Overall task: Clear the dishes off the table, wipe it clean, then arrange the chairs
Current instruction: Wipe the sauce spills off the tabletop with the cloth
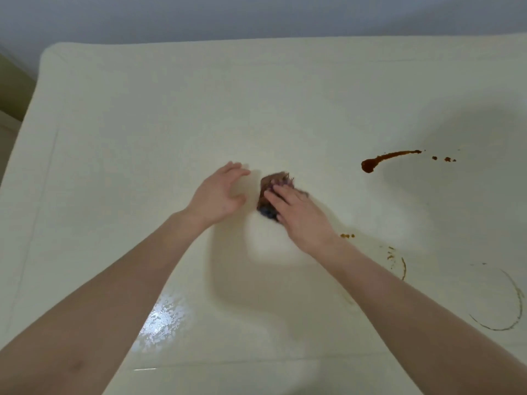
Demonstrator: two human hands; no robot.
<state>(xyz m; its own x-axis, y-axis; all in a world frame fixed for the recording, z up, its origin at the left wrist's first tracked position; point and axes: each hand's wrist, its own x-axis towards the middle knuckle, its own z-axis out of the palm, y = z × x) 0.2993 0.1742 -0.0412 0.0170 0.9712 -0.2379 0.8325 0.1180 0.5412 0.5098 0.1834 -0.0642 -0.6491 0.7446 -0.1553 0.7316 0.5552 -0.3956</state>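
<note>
A cream-white table [142,138] fills the view. Near its middle lies a small bunched cloth [272,182], dark brown with purple and blue in it. My right hand [296,215] rests on top of the cloth with its fingers stretched over it. Just left of the cloth hovers my left hand [221,193], fingers spread and relaxed, holding nothing. A brown sauce streak [385,158] lies on the table to the right of the cloth.
Small brown drops [445,159] trail right of the streak. More specks [347,236] sit by my right wrist, and thin ring-shaped marks [513,297] stain the right side. A wet glare patch [162,320] shines near the front. A grey wall [256,15] stands behind the table.
</note>
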